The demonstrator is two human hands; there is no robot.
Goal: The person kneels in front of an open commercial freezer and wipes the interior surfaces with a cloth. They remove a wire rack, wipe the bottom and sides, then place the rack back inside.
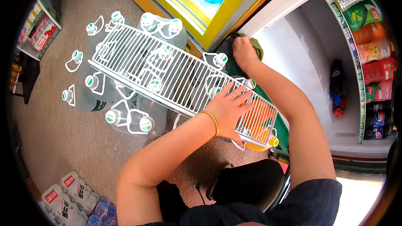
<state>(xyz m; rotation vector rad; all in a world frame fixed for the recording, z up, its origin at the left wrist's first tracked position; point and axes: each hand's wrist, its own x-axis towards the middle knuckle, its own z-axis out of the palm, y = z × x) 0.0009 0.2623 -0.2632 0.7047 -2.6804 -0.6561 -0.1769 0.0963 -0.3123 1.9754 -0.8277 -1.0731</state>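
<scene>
A white wire shelf lies slantwise across the tops of several large clear water jugs with white caps and loop handles. My left hand, a gold bangle at its wrist, rests spread on the shelf's right part, fingers apart. My right hand reaches out to the lower edge of the yellow-framed cooler, beside an open fridge. Its fingers are curled on a dark and olive-green cloth, partly hidden by the hand. An orange bottle with a yellow cap shows under the shelf's right end.
On the right, the open fridge has a dark bottle with a red cap lying inside and a rack of drinks. A lit yellow-framed cooler stands ahead. Wrapped bottle packs sit on the floor, lower left.
</scene>
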